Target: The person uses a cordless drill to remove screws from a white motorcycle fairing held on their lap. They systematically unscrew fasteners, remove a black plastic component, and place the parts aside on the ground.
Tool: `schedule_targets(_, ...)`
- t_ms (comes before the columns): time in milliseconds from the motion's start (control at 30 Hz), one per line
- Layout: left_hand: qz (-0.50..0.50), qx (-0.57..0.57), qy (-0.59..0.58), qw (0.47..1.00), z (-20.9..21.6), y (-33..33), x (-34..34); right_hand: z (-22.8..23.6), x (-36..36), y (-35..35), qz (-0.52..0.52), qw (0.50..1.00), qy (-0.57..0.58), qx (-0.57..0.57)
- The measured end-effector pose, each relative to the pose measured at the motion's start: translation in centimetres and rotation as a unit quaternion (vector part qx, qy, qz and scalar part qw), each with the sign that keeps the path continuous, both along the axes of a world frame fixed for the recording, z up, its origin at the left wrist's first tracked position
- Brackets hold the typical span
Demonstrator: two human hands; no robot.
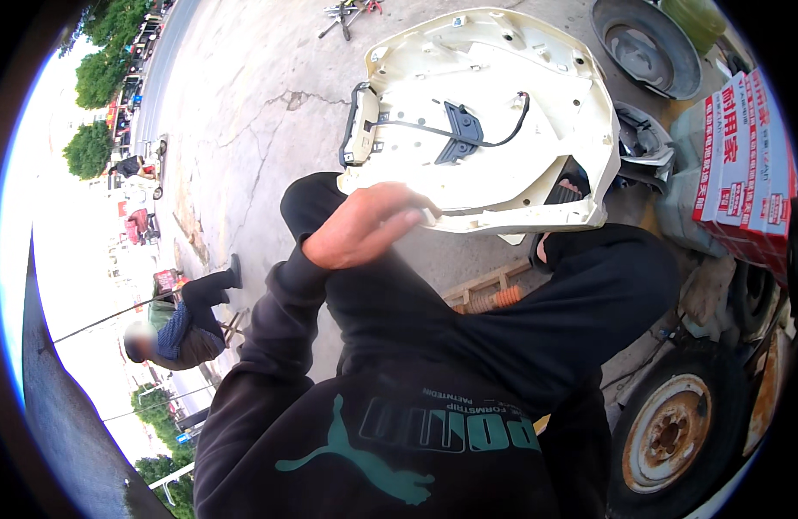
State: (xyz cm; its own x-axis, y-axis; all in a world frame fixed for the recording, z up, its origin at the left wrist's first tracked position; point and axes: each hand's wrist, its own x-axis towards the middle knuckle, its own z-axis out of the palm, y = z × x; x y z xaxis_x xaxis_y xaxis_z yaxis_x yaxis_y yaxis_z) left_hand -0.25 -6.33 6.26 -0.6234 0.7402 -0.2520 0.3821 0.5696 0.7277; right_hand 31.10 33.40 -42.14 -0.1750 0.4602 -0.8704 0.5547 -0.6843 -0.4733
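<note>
A large cream plastic vehicle body panel (494,182) lies inner side up in front of my knees. A black bracket (460,133) and a dark cable run across its middle, and a black-edged cream fitting (359,127) sits at its left end. My left hand (368,223) is at the panel's near left rim, with thumb and fingers closed about the edge; some fingertips are hidden. Down at my right side goes my right sleeve (582,450), and that hand is out of sight.
To the right stand a red and white carton (745,164), a rusty-rimmed wheel (667,432) and a grey basin (645,52). Hand tools (342,17) lie on the concrete beyond the panel. A wooden frame (485,287) is below it. A seated person (187,320) is at left.
</note>
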Motion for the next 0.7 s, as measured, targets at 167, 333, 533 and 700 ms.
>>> schedule_targets(167,-0.006,-0.039,-0.009,0.999,-0.6,0.0,0.5,0.5,-0.1,-0.1,-0.023,1.000,0.000,0.019)
schedule_targets(333,-0.013,-0.002,-0.030,0.999,-1.9,-0.3,1.0,2.2,1.5,-0.4,-0.049,0.998,-0.009,0.037)
schedule_targets(533,-0.054,0.014,-0.019,0.998,-3.9,-1.0,0.9,11.2,3.0,-0.7,-0.065,0.988,-0.020,0.140)
schedule_targets(700,-0.082,0.035,-0.001,0.996,-5.4,-1.6,0.9,29.3,-2.7,-2.0,0.048,0.838,0.085,0.537)
